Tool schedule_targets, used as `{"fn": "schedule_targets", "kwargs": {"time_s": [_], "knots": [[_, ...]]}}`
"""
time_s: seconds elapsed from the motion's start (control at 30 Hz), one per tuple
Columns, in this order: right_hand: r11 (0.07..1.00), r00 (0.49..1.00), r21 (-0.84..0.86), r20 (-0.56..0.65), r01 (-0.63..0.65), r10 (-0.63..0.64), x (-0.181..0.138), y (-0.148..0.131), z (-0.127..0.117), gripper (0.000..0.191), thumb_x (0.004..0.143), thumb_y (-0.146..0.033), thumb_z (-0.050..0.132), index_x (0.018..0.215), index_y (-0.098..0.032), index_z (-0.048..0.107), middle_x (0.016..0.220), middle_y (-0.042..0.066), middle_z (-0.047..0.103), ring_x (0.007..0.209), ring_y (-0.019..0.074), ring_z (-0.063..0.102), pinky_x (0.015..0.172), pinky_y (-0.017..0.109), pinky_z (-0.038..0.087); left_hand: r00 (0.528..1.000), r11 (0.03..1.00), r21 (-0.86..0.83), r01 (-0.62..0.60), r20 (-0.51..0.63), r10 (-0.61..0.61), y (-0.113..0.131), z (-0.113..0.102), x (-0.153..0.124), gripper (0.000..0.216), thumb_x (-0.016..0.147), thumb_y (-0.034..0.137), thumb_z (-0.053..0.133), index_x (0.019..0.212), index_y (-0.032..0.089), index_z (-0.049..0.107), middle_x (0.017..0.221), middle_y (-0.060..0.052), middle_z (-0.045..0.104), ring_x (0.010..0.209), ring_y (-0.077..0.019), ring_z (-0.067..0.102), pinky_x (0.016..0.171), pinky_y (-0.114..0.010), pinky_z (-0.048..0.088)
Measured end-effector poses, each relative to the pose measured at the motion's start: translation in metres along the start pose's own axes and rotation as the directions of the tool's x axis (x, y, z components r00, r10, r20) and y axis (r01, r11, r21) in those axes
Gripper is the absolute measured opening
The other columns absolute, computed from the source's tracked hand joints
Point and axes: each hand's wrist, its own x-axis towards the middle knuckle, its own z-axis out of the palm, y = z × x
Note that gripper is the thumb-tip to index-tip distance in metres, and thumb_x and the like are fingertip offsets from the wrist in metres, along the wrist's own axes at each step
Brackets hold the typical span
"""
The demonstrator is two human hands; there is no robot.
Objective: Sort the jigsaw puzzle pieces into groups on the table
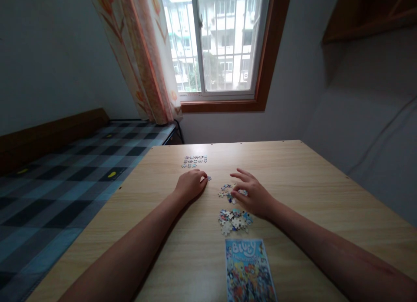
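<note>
My left hand is closed in a pinch on a small jigsaw puzzle piece at the tabletop. Just beyond it lies a block of puzzle pieces set in rows. My right hand hovers at the farther pile of loose puzzle pieces, its thumb and index finger slightly apart, other fingers stretched out. Part of that pile is hidden behind the right hand. Nearer to me is a second pile of pieces, several with pale backs up.
A colourful "Bluey" picture sheet or box lies at the near edge of view on the wooden table. To the left stands a bed with a checked cover. A curtain and barred window are beyond.
</note>
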Motion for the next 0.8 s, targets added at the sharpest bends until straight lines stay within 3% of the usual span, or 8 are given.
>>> {"fn": "schedule_targets", "kwargs": {"time_s": [0.17, 0.4, 0.67, 0.8], "knots": [[0.980, 0.980, -0.057, -0.078, -0.189, 0.184, 0.001, 0.015, -0.003, 0.022, 0.091, -0.030, 0.061, 0.077, -0.021, 0.075, 0.134, 0.014, 0.064, 0.140, 0.0321, 0.044, 0.116, 0.056, 0.032, 1.000, 1.000, -0.007, 0.003, 0.012, -0.003, -0.001, 0.000, 0.000, 0.023, 0.093, 0.032, 0.055, 0.095, 0.024, 0.077, 0.097, -0.005, 0.072, 0.085, -0.0190, 0.066, 0.075, -0.029, 0.048], [0.891, 0.904, -0.154, -0.102, -0.426, 0.414, 0.000, 0.038, -0.009, 0.025, 0.089, -0.033, 0.059, 0.077, -0.020, 0.076, 0.139, 0.013, 0.061, 0.141, 0.0341, 0.040, 0.116, 0.056, 0.030, 1.000, 1.000, -0.012, -0.009, 0.003, 0.009, 0.001, -0.003, 0.000, 0.023, 0.092, 0.032, 0.056, 0.093, 0.024, 0.077, 0.095, -0.004, 0.072, 0.084, -0.0188, 0.066, 0.073, -0.028, 0.047], [0.834, 0.874, -0.260, -0.132, -0.486, 0.468, -0.002, 0.048, -0.009, 0.027, 0.090, -0.035, 0.056, 0.075, -0.021, 0.074, 0.135, 0.011, 0.063, 0.138, 0.0352, 0.043, 0.112, 0.057, 0.035, 1.000, 1.000, -0.006, -0.016, 0.008, 0.016, 0.001, -0.002, -0.001, 0.023, 0.092, 0.032, 0.055, 0.094, 0.024, 0.077, 0.095, -0.004, 0.072, 0.085, -0.0196, 0.066, 0.073, -0.028, 0.047], [0.861, 0.886, -0.217, -0.178, -0.460, 0.429, -0.002, 0.056, -0.012, 0.027, 0.091, -0.033, 0.053, 0.082, -0.019, 0.074, 0.131, 0.014, 0.066, 0.133, 0.0345, 0.049, 0.113, 0.056, 0.036, 1.000, 1.000, -0.007, -0.015, 0.013, 0.015, 0.001, -0.003, -0.001, 0.023, 0.093, 0.033, 0.055, 0.094, 0.024, 0.076, 0.094, -0.004, 0.072, 0.085, -0.0193, 0.066, 0.074, -0.028, 0.047]]}}
